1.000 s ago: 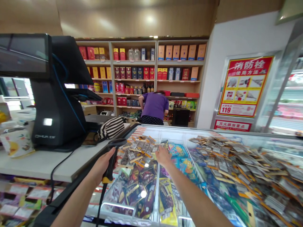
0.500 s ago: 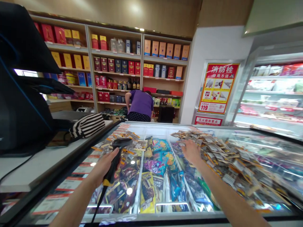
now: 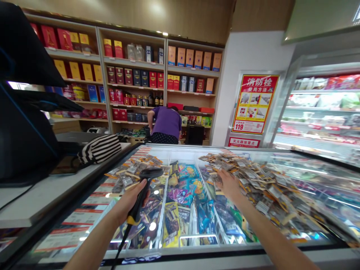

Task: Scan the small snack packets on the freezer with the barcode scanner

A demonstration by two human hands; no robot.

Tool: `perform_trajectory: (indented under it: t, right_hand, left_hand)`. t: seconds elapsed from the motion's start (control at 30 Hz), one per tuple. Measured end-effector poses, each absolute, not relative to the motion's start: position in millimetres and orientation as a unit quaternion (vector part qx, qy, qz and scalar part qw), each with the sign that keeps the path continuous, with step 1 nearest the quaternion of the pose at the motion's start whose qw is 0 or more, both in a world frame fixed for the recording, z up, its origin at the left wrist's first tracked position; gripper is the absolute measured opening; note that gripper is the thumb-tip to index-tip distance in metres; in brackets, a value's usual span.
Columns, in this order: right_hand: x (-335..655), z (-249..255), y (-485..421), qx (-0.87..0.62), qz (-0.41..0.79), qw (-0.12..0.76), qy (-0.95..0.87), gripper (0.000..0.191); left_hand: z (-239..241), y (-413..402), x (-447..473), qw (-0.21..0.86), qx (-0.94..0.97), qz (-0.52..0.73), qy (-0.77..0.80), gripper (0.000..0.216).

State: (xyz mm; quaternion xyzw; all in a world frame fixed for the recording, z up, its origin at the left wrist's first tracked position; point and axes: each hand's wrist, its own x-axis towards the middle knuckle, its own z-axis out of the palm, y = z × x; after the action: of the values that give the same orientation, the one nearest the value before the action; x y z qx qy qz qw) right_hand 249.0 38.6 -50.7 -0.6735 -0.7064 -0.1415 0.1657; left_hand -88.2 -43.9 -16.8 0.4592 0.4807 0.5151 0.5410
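My left hand (image 3: 132, 200) is wrapped round the handle of a black and yellow barcode scanner (image 3: 139, 200). Its head points away from me over the glass lid of a chest freezer (image 3: 168, 252), and a cable hangs from its lower end. At the near left edge of a large pile of small flat packets (image 3: 258, 183), my right hand (image 3: 229, 185) has its fingers bent down on a small packet (image 3: 214, 177); the fingertips are partly hidden. Beyond the scanner lies a smaller heap of similar packets (image 3: 135, 168).
Bagged frozen goods (image 3: 185, 191) show under the glass. To the left, a white counter (image 3: 22, 210) carries a black terminal (image 3: 25, 123) and a striped pouch (image 3: 101, 149). A person in a purple top (image 3: 165, 122) bends before shelves of boxes. A lit display fridge (image 3: 323, 116) stands right.
The view has shifted slightly. My left hand and the scanner have moved a little right, nearer my right hand. The fingers of my right hand are more bent at the pile's edge.
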Motion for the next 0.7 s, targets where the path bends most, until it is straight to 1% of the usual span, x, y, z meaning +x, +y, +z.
perform_trajectory:
  t: [0.17,0.27,0.33,0.4,0.47,0.53,0.57,0.63,0.7]
  right_hand:
    - [237.3,-57.4,36.8,-0.706,-0.087,0.177,-0.681,0.055]
    - [236.7,-56.3,37.8,-0.71,-0.08,0.199,-0.67,0.053]
    - [237.1,-54.0,41.6,-0.7,-0.049,0.236,-0.672,0.045]
    - [235.4,-52.0,46.4,-0.683,0.023,0.3,-0.666,0.03]
    - [229.0,-52.1,50.5,-0.638,0.122,0.405,-0.643,0.02]
    - [217.5,-55.0,53.3,-0.567,0.212,0.515,-0.607,0.021]
    - [210.4,-57.6,54.4,-0.534,0.247,0.552,-0.591,0.023]
    - [196.1,-64.0,56.9,-0.495,0.287,0.587,-0.573,0.025]
    - [184.7,-70.6,60.7,-0.484,0.302,0.593,-0.568,0.025]
  left_hand:
    - [-13.3,-48.1,-87.3,0.555,0.446,0.522,0.47,0.031]
    - [-9.5,-52.9,-89.6,0.564,0.428,0.537,0.458,0.028]
    - [-6.6,-57.3,-93.3,0.581,0.417,0.533,0.453,0.028]
    - [-3.4,-62.8,-97.7,0.604,0.403,0.517,0.453,0.029]
    - [-0.2,-69.1,-101.4,0.629,0.393,0.506,0.441,0.029]
    - [2.9,-75.3,-102.9,0.652,0.396,0.497,0.414,0.03]
    - [4.5,-78.1,-102.6,0.663,0.401,0.492,0.397,0.031]
    - [7.9,-83.1,-100.5,0.686,0.409,0.472,0.374,0.031]
    - [11.9,-86.9,-97.1,0.703,0.414,0.447,0.367,0.031]
